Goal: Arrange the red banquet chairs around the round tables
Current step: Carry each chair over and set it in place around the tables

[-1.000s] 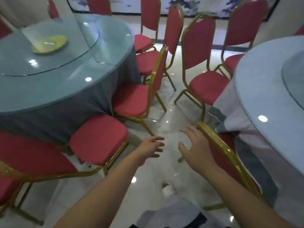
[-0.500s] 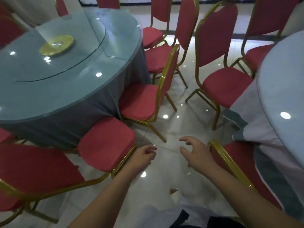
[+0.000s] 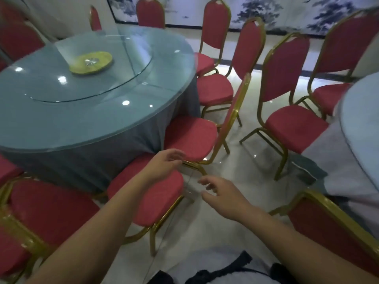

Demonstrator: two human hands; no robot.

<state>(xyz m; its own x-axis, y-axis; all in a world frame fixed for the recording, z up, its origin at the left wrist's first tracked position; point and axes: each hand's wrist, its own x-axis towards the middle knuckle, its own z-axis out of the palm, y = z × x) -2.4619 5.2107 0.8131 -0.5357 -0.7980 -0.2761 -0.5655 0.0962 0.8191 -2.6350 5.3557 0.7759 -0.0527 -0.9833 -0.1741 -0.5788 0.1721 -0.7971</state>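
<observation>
Head view: at far left a red chair back (image 3: pixel 18 39) stands behind the left table (image 3: pixel 92 128), which is round, with a grey cloth and a glass top. A glass turntable (image 3: pixel 127 64) lies on it, with a yellow disc (image 3: pixel 91 62) at its middle. Two far chairs (image 3: pixel 150 13) show beyond the table's far rim.

At near left the near chair (image 3: pixel 151 199) stands side-on to this table, with its back to the left and its seat to the right, close to the cloth. The left hand (image 3: pixel 164 163) hovers over the far edge of that seat. Its fingers are loosely curled and blurred, and it grasps nothing.

Just beyond the hand, the tucked chair (image 3: pixel 192 138) has its seat against the cloth and its gold-framed back edge-on. Farther along the same rim stand a third chair (image 3: pixel 213 89) and a fourth chair (image 3: pixel 215 25), both facing the table.

The right hand (image 3: pixel 223 197) hangs over the glossy floor (image 3: pixel 235 160), apart from the left hand. Its fingers are spread and relaxed, and it is empty.

Right of it, the middle chair (image 3: pixel 295 128) stands between the tables, its seat turned toward the right table (image 3: pixel 361 124), a pale round one. A far-right chair (image 3: pixel 330 97) faces that table too. At near right, a chair's back (image 3: pixel 328 226) rises beside the table's cloth (image 3: pixel 338 171).
</observation>
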